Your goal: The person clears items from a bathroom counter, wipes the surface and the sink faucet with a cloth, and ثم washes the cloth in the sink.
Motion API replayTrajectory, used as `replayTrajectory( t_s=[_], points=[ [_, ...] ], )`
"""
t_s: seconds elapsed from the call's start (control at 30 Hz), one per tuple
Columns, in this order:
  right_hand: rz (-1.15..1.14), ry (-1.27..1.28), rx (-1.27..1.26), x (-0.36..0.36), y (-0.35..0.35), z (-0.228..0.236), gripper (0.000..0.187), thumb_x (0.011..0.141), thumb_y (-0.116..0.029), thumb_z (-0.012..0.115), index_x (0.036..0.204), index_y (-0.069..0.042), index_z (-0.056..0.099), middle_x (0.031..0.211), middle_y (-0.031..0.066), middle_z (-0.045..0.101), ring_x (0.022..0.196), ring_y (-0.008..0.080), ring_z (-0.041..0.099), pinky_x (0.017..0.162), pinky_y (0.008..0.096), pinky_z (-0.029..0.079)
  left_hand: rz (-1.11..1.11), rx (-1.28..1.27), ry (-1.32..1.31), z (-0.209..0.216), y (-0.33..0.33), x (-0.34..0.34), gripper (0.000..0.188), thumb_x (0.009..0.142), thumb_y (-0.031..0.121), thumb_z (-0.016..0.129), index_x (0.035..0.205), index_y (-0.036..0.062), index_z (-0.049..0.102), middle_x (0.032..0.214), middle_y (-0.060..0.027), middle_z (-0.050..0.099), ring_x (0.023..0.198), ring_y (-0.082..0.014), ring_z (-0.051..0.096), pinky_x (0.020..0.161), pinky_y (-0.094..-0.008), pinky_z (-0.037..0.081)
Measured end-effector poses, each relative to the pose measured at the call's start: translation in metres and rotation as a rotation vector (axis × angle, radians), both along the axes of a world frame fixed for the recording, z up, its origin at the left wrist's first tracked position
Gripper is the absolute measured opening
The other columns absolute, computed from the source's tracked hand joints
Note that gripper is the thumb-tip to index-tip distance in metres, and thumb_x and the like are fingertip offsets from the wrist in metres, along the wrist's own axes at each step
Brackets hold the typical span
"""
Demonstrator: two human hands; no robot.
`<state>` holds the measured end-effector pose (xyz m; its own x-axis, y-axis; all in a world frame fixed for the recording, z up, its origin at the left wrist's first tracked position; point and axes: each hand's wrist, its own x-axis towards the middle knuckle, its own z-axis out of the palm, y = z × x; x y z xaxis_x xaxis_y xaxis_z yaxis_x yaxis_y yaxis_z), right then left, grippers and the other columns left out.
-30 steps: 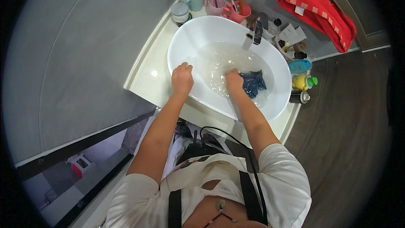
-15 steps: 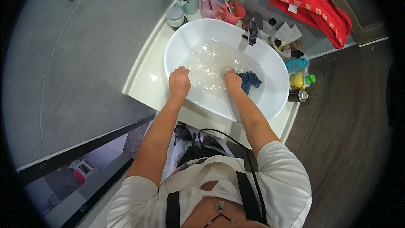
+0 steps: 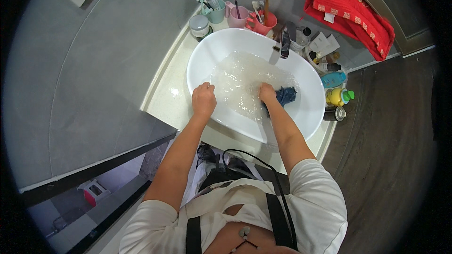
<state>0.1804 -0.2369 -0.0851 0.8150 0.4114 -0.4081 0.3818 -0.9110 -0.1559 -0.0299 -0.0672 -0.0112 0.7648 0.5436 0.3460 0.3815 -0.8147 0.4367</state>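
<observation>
Closest to the body, below the basin's near edge, a black cable [image 3: 281, 193] hangs over the person's white top [image 3: 313, 190]. The left hand [image 3: 204, 99] is at the near left rim of the white basin [image 3: 197, 66], its fingers bent inward over the edge; whether they grip the rim or just rest there, I cannot tell. The right hand [image 3: 267, 92] reaches inside the basin, right of its middle, knuckles up and fingers pointing down at the cloudy water [image 3: 240, 73]. Its fingertips are hidden, so I cannot tell if they are clenched on anything. A dark blue cloth [image 3: 286, 95] lies wet and crumpled in the right part of the basin, just beside that hand and partly behind its wrist.

Right of the basin, on the pale counter [image 3: 162, 91], stand a dark can [image 3: 332, 114], a yellow bottle [image 3: 335, 97] and a blue bottle [image 3: 333, 80]. The dark faucet [image 3: 285, 44] rises at the basin's far edge. Beyond the basin are a coral cup [image 3: 264, 26], a pink cup [image 3: 238, 18] and a mint cup [image 3: 216, 15]; a red towel [image 3: 348, 14] hangs farther off, beyond its right end.
</observation>
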Motion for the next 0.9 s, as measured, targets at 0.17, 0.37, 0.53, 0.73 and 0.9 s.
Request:
replayTrajectory(
  t_s=[0.17,0.37,0.53,0.73,0.9],
  points=[
    [0.167,0.136,-0.101,0.011,0.005,0.008,0.027,0.078,-0.023,0.054,0.095,-0.003,0.060,0.099,0.0198,0.059,0.094,0.0339,0.057,0.080,0.0402,0.046,-0.012,-0.006,0.052,-0.005,0.001,0.000,0.012,0.067,0.002,0.052,0.075,0.0043,0.060,0.086,-0.0083,0.056,0.080,-0.0236,0.053,0.073,-0.0347,0.041],
    [-0.004,0.034,-0.004,0.015,-0.004,-0.019,0.027,0.078,-0.025,0.054,0.092,-0.002,0.061,0.098,0.0192,0.060,0.093,0.0342,0.057,0.080,0.0406,0.046,-0.016,-0.028,0.085,-0.003,-0.002,0.002,0.011,0.067,0.003,0.053,0.076,0.0051,0.060,0.087,-0.0079,0.055,0.081,-0.0233,0.053,0.073,-0.0348,0.040],
    [0.020,-0.090,0.149,-0.015,-0.010,-0.008,0.020,0.077,-0.021,0.057,0.083,-0.002,0.060,0.091,0.0184,0.060,0.084,0.0357,0.058,0.073,0.0433,0.047,-0.001,-0.026,0.085,-0.009,0.002,0.001,0.011,0.067,0.003,0.053,0.075,0.0054,0.060,0.085,-0.0074,0.055,0.081,-0.0231,0.053,0.073,-0.0348,0.040],
    [0.088,-0.275,0.218,-0.026,-0.015,-0.010,0.018,0.080,-0.019,0.052,0.077,-0.004,0.060,0.080,0.0171,0.058,0.076,0.0358,0.059,0.067,0.0437,0.047,0.008,0.008,0.008,-0.008,0.001,0.001,0.010,0.066,0.002,0.053,0.072,0.0051,0.060,0.081,-0.0071,0.056,0.077,-0.0230,0.053,0.071,-0.0344,0.041],
    [0.163,-0.272,0.219,-0.026,-0.016,-0.005,0.017,0.081,-0.016,0.049,0.076,-0.004,0.060,0.084,0.0175,0.059,0.075,0.0346,0.060,0.065,0.0424,0.049,0.008,0.008,0.030,-0.008,0.001,0.002,0.010,0.066,0.002,0.052,0.071,0.0046,0.060,0.081,-0.0074,0.055,0.076,-0.0232,0.053,0.071,-0.0345,0.041]
  ],
)
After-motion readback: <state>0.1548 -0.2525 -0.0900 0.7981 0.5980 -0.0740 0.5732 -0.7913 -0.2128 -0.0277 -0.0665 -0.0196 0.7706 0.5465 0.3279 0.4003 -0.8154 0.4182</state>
